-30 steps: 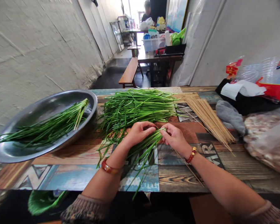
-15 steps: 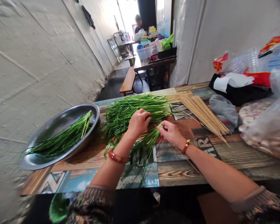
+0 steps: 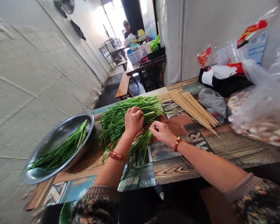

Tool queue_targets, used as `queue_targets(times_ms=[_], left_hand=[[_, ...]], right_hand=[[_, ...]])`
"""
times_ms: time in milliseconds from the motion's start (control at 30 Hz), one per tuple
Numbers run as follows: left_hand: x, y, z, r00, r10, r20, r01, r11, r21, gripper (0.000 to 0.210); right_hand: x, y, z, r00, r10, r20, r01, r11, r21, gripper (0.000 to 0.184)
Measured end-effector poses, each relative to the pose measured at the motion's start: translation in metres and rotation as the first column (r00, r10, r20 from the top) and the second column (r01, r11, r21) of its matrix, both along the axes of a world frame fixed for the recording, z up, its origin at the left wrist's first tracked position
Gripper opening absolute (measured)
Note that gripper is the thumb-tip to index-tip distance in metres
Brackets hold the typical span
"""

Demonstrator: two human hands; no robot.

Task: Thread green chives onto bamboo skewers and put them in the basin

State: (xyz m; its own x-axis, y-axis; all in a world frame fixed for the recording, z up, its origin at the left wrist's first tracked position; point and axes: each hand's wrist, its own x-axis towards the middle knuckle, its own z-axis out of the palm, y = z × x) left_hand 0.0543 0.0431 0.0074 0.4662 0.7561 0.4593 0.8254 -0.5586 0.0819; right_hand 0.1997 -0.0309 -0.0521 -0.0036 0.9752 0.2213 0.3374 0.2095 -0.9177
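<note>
gripping a small chive bundle (image 3: 140, 146), right hand (image 3: 162, 133) pinches its ends; left hand (image 3: 132, 119) closes on one chive pile (image 3: 128, 113). one steel basin (image 3: 58, 146), one skewer heap (image 3: 193, 107), patterned surface (image 3: 177, 161), narrow corridor.

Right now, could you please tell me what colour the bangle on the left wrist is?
The bangle is reddish orange, glossy; the head view shows it best.
</note>
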Motion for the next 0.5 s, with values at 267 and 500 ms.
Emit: queue_targets(times_ms=[267,500], left_hand=[[-0.016,-0.017,-0.005,0.92,-0.007,0.393,0.142,0.938,-0.316,0.02],[-0.028,-0.031,-0.016,0.828,0.117,0.549,0.23,0.821,-0.522,0.031]], right_hand=[[0.0,-0.004,0.002,1.0,0.011,-0.008,-0.011,1.0,-0.018,0.009],[-0.001,-0.008,0.003,1.0,0.004,0.004,-0.005,1.0,0.02,0.013]])
